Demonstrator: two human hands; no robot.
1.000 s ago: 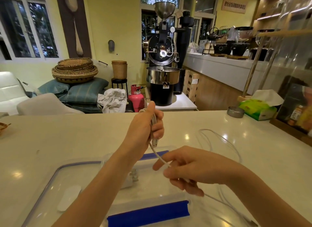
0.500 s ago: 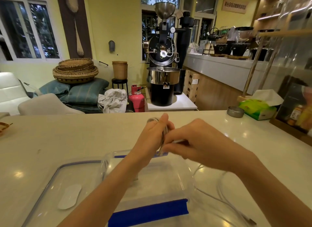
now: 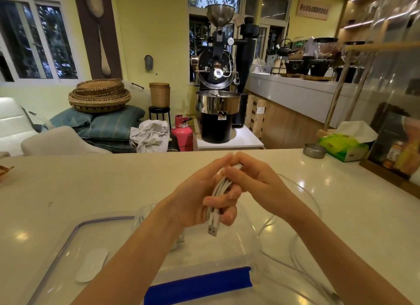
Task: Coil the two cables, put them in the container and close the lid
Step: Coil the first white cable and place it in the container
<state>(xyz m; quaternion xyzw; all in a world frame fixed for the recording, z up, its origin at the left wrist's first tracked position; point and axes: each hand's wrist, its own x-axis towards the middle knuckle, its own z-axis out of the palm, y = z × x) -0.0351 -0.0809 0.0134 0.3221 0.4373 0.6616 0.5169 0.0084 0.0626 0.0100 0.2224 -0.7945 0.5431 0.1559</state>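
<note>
A white cable [image 3: 218, 192] is folded into several loops above the counter, its USB plug [image 3: 213, 230] hanging down. My left hand [image 3: 200, 195] is shut around the looped bundle. My right hand [image 3: 254, 179] pinches the top of the loops against it. The loose rest of the cable [image 3: 295, 257] trails in curves over the counter at the right. Below my hands stands a clear plastic container [image 3: 247, 238] with a blue clip [image 3: 200, 284] on its near side. Its clear lid [image 3: 75, 243] lies flat to the left. A second cable is not clearly visible.
On the white counter [image 3: 91, 186], a small metal dish [image 3: 314, 150] and a green tissue pack [image 3: 343, 145] sit at the far right, beside a glass display case [image 3: 395, 123]. Something brown pokes in at the left edge [image 3: 4, 169].
My right hand brought the trailing cable up from low right to my left hand, adding a loop. The bundle in my left hand has grown and the plug now hangs below it.
</note>
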